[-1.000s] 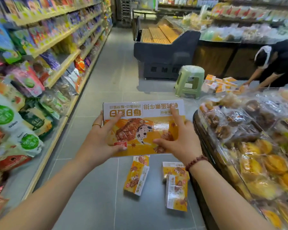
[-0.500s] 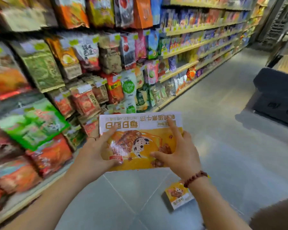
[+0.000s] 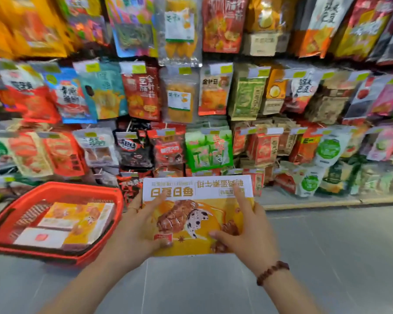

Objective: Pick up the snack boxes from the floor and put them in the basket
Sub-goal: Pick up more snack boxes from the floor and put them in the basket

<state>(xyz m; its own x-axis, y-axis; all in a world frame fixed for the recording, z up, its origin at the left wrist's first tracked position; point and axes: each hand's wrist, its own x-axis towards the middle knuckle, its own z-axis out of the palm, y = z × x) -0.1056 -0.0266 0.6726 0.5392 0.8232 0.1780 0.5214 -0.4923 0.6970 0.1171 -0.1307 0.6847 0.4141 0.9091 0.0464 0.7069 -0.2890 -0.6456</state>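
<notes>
- The left hand and the right hand hold one snack box between them. It is in the air, low over the floor and just right of the basket.
- The fingers of each hand lie spread on the printed face, with the thumb near the close edge. The other fingers probably wrap the side edges, but that is hidden.
- The snack box is a wide, flat carton. I judge it light and stiff, with a glossy print that may be a little slippery and a broad face that could dent if squeezed. The short side edges look like the best hold, as they are taken here.
- The red basket stands on the floor to the left, open-topped. Similar boxes lie flat inside, and there seems to be room on top of them.
- Beyond, hanging snack bags fill the shelf wall.
</notes>
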